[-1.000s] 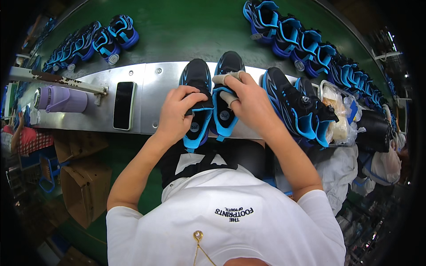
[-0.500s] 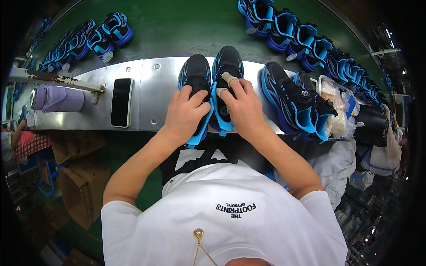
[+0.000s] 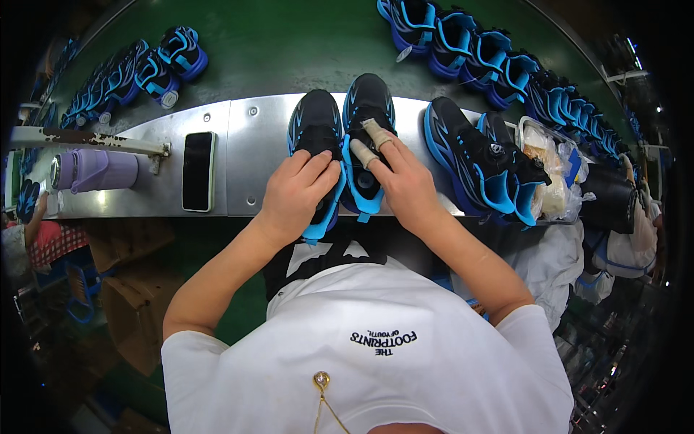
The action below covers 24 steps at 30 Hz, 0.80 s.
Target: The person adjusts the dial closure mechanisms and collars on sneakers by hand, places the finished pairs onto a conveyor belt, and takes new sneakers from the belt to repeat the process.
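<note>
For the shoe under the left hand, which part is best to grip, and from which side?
Probably the heel, from the near side: this shoe stands with its toe pointing away, so the heel and its blue pull tab face the person, while the left hand covers the middle.

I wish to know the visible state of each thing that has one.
Black-blue shoe under the left hand, upright
Black-blue shoe under the right hand, upright
Black-blue shoe pair at right, upright, unheld
Black rectangular phone, screen dark
Lilac cylindrical bottle, standing or lying unclear
Rectangular metal tray, holding bagged items
</note>
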Each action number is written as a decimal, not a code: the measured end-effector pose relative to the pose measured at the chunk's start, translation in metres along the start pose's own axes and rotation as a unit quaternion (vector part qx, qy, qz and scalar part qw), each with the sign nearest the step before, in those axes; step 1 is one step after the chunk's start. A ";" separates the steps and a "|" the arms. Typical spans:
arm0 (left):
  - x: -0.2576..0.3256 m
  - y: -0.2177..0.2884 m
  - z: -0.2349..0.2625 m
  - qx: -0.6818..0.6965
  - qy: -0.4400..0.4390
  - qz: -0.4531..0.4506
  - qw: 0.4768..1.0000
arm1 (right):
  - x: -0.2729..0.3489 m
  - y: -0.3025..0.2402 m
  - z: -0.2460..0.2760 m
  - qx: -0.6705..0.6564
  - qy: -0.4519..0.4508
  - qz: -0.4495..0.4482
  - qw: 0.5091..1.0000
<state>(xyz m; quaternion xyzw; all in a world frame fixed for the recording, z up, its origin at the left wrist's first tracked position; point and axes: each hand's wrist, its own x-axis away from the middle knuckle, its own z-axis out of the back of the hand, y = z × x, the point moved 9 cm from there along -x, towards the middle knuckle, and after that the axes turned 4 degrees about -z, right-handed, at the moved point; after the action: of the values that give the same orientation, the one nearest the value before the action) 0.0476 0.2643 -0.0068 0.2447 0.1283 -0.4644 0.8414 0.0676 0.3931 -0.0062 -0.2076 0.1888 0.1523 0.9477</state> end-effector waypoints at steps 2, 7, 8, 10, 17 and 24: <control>0.002 -0.005 0.000 0.020 -0.031 0.028 0.999 | -0.002 -0.002 -0.005 0.004 -0.045 0.030 0.999; -0.008 -0.008 0.012 0.182 -0.106 0.105 0.972 | -0.013 0.013 0.000 -0.156 -0.147 -0.043 0.976; -0.006 -0.024 0.007 0.204 -0.121 0.122 0.964 | -0.018 0.019 0.002 -0.221 -0.172 -0.087 0.956; -0.010 -0.039 -0.003 0.204 -0.159 0.194 0.947 | -0.033 0.030 0.006 -0.294 -0.208 -0.159 0.919; -0.005 -0.017 -0.002 0.062 -0.038 0.171 0.983 | -0.023 0.039 0.005 -0.183 -0.096 -0.070 0.976; -0.008 -0.029 0.003 0.210 -0.036 0.176 0.961 | -0.029 0.046 0.003 -0.332 -0.133 -0.113 0.927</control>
<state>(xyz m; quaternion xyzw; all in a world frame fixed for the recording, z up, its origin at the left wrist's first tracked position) 0.0188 0.2559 -0.0093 0.4174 -0.0474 -0.3344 0.8436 0.0264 0.4280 -0.0071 -0.5076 -0.0250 0.1245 0.8522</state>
